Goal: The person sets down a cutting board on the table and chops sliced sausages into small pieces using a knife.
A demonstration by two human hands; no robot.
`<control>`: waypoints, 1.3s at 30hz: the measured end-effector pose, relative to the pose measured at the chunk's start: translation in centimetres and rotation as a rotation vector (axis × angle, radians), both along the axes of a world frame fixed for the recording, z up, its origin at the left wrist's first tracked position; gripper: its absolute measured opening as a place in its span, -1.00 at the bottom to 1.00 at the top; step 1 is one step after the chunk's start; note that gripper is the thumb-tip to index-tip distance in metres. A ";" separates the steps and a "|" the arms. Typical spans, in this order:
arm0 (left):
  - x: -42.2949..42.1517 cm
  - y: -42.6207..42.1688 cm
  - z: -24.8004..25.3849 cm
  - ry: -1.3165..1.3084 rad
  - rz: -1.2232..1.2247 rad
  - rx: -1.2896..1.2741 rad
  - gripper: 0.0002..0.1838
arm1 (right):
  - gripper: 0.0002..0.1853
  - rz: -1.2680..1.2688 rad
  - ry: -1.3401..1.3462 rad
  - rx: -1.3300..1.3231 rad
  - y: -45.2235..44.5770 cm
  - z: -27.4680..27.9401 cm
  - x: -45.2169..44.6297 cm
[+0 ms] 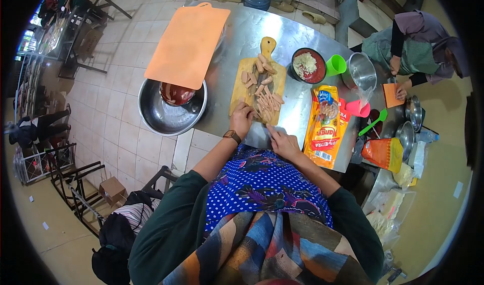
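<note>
In the centre of the frame, I see the left hand point(243, 118) with fingers bent close together at the lower edge of the wooden cutting board point(245, 66); whether they pinch a piece, I cannot tell. The right hand point(285, 144) is closed around a knife point(269, 128), partly hidden. The cut sausages point(267, 102) lie on the board, above both hands. Right of it lies a yellow-red food packet point(321, 129); at upper left, an orange cutting mat point(186, 45).

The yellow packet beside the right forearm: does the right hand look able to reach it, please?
Probably yes: bare tabletop lies between the right hand and the yellow packet, though that hand appears to grip a knife.
</note>
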State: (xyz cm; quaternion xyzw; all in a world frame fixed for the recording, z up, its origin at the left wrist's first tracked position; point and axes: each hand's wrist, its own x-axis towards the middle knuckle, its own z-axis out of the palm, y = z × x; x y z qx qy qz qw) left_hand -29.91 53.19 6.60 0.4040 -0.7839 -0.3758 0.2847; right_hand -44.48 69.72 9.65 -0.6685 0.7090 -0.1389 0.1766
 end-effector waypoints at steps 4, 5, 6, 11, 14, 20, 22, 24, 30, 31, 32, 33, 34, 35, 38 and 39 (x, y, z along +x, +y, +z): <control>0.1 0.1 -0.4 0.006 0.000 0.050 -0.91 | -0.28 -0.015 -0.028 0.053 1.8 0.3 -0.6; 0.1 0.0 -0.4 0.013 -0.007 0.061 -0.91 | -0.28 -0.013 -0.029 0.052 1.4 0.5 -0.4; 0.2 0.0 -0.5 0.012 -0.005 0.059 -0.91 | -0.29 -0.024 -0.059 0.026 0.8 0.6 -0.2; 0.2 0.1 -0.2 0.014 -0.008 -0.011 -0.92 | -0.30 -0.027 -0.076 -0.029 -3.2 0.8 0.8; 0.4 0.0 -0.2 0.003 -0.029 -0.010 -0.92 | -0.32 -0.015 -0.056 0.043 -3.8 0.2 0.9; 0.4 0.1 -0.9 0.020 -0.004 0.116 -0.92 | -0.31 0.007 -0.025 0.142 0.3 0.7 -0.2; 0.4 0.2 -1.0 0.032 0.003 0.120 -0.92 | -0.30 0.011 -0.038 0.103 1.3 0.8 -0.6; 0.5 0.2 -0.9 0.040 0.004 0.119 -0.92 | -0.30 -0.007 -0.061 0.083 0.9 0.7 -0.4; 0.4 0.5 -0.6 0.046 0.026 0.098 -0.93 | -0.31 -0.015 -0.087 0.048 -3.2 0.9 1.2; 0.4 0.5 -0.6 0.045 0.030 0.096 -0.93 | -0.31 -0.016 -0.080 0.050 -3.4 0.6 1.2; 0.5 0.4 -0.6 0.044 0.035 0.094 -0.94 | -0.32 -0.015 -0.073 0.054 -3.5 0.5 1.2; 0.4 0.5 -0.6 0.042 0.036 0.095 -0.94 | -0.32 -0.015 -0.074 0.055 -3.2 0.4 1.2; 0.3 0.5 -0.4 0.052 0.044 0.097 -0.95 | -0.31 -0.013 -0.091 0.066 -2.5 0.6 1.0; 0.3 0.5 -0.3 0.064 0.053 0.098 -0.96 | -0.31 -0.011 -0.107 0.076 -1.7 0.6 0.8; 0.6 0.3 0.1 0.076 0.029 0.138 -0.89 | -0.29 -0.015 -0.096 0.110 0.9 0.2 -0.4; 0.8 0.3 0.3 0.078 0.033 0.136 -0.89 | -0.28 -0.014 -0.076 0.109 1.5 0.0 -0.7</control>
